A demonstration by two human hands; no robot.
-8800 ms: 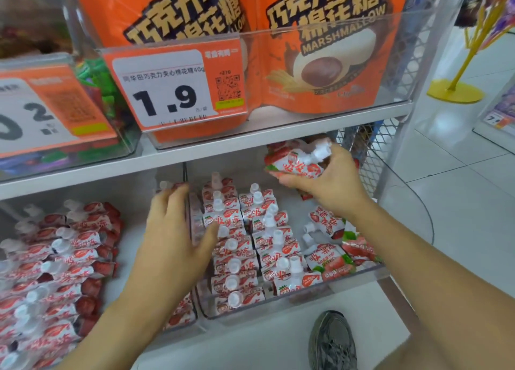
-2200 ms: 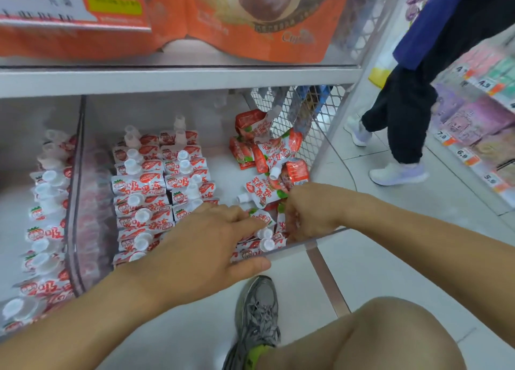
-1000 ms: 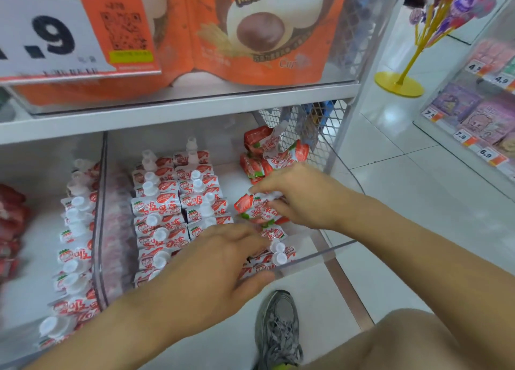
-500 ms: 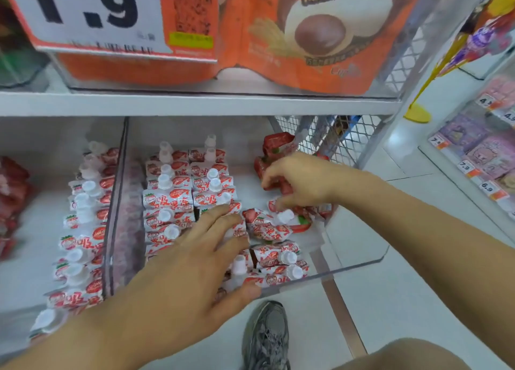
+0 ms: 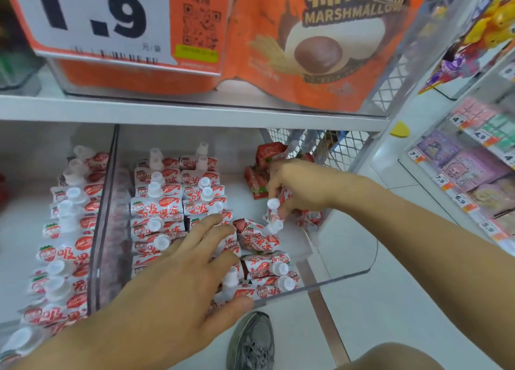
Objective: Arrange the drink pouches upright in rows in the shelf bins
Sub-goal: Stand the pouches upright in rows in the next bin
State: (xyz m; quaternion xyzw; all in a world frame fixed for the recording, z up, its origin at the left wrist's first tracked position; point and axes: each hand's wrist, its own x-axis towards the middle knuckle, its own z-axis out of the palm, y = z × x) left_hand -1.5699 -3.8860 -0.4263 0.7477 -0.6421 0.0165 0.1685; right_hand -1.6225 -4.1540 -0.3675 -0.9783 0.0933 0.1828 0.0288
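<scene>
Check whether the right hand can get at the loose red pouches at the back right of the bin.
Probably yes: the right hand already sits beside the loose pouches, holding one pouch, with nothing between.

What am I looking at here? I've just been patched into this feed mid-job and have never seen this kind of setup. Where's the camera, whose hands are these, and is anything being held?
There is no machine: a person works with bare hands, and the one picture comes from a wide-angle camera worn on their head, looking forward and down.

The left hand lies with straight, spread fingers on the standing pouches, which fill two neat rows in a clear shelf bin. It grips nothing.

The right hand reaches deeper into the same bin, its fingers curled round a drink pouch with a white cap, near a loose pile of pouches at the back right.

A third row is started at the front. A neighbouring bin to the left also holds pouches. Above sit orange marshmallow bags and a price tag reading 1.9. The person's grey shoe shows below.
</scene>
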